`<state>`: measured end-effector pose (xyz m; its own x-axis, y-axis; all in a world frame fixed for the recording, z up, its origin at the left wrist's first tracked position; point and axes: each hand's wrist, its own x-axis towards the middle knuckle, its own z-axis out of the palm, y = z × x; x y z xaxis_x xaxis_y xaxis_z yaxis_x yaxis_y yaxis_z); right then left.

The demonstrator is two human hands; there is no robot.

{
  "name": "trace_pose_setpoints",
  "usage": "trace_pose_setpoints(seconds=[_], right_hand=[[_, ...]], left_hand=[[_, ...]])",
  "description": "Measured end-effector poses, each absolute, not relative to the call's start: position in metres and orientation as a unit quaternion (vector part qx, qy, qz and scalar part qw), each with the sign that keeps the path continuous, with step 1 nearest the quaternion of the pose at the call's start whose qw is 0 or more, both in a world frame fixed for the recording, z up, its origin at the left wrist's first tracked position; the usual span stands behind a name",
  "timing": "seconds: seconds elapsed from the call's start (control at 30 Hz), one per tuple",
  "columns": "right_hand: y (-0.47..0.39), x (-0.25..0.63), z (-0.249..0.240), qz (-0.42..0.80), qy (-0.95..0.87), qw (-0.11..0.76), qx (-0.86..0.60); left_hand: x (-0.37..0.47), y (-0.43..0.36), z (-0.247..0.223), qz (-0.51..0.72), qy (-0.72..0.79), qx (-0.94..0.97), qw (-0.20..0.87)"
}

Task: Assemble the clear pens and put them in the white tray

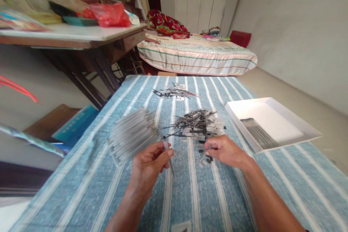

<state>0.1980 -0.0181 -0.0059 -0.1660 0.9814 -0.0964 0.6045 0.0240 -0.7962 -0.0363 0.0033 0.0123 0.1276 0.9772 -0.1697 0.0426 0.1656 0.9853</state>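
Observation:
My left hand (150,161) pinches a slim, translucent pen barrel (172,169) between thumb and fingers, tilted over the cloth. To its left lies a stack of similar pale barrels (133,134), blurred at the edges. My right hand (227,151) has its fingers drawn together above a few small clear and black pieces (203,160); whatever its fingertips hold is too small to make out. Just beyond both hands is a heap of thin dark sticks like pen refills (197,119), with small translucent pieces (214,127) at its right side.
A blue-and-white striped cloth (152,210) covers the table. At the right, a shallow white box (292,119) holds a row of grey pens (258,132). Farther back lies a smaller bunch of dark sticks (174,92). A cluttered side table (114,36) and a bed (195,56) stand beyond.

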Motion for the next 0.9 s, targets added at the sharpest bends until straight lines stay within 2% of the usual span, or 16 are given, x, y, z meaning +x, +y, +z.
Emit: trace_pose_setpoints(seconds=[0.27, 0.4, 0.5, 0.7, 0.83, 0.9], right_hand=[[-0.021, 0.180, -0.006, 0.118, -0.774, -0.011, -0.622], [-0.020, 0.173, -0.007, 0.066, -0.773, -0.056, -0.629], [-0.021, 0.172, -0.005, 0.098, -0.769, -0.005, -0.632], [-0.025, 0.166, -0.005, 0.257, -0.750, 0.252, -0.554], [-0.029, 0.153, -0.010, 0.432, -0.659, 0.310, -0.532], [-0.030, 0.148, -0.011, 0.482, -0.627, 0.326, -0.518]], left_hand=[[-0.037, 0.006, 0.012, 0.438, 0.493, 0.480, 0.578], [-0.038, 0.005, 0.012, 0.453, 0.485, 0.472, 0.580], [-0.039, 0.004, 0.012, 0.484, 0.473, 0.446, 0.586], [-0.039, 0.003, 0.014, 0.535, 0.445, 0.398, 0.598], [-0.039, 0.002, 0.016, 0.547, 0.428, 0.389, 0.606], [-0.039, 0.001, 0.016, 0.549, 0.424, 0.385, 0.609]])
